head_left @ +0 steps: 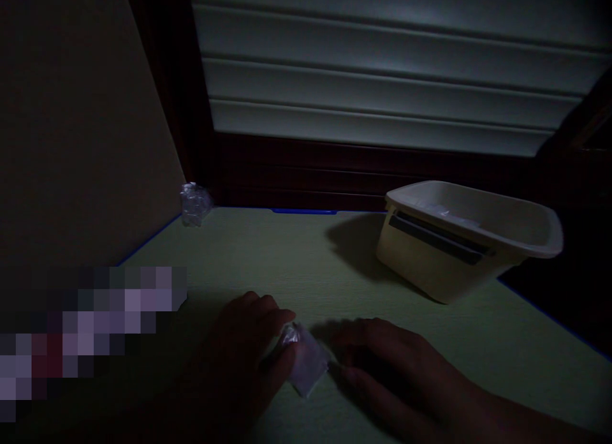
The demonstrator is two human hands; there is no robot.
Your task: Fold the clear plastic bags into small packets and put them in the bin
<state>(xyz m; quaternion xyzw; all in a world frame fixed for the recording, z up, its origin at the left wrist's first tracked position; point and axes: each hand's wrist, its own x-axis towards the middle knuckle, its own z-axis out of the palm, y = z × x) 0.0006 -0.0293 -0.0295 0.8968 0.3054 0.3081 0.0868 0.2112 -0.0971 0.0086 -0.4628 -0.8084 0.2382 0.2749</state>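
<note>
A small, pale, shiny plastic packet [308, 364] lies tilted on the greenish table [268, 259], low in the middle of the dim view. My left hand [253, 351] has its thumb and fingers closed on the packet's left edge. To the right of the packet rests my right hand [396, 367], its thumb and fingers apart near the packet's right corner, with nothing visible between them.
A cream plastic bin [430, 265] with clear wrapping inside stands at the back right. Crumpled clear plastic [195, 205] sits in the back left corner. A pixelated patch covers the left side. Behind the table is a slatted shutter [373, 80].
</note>
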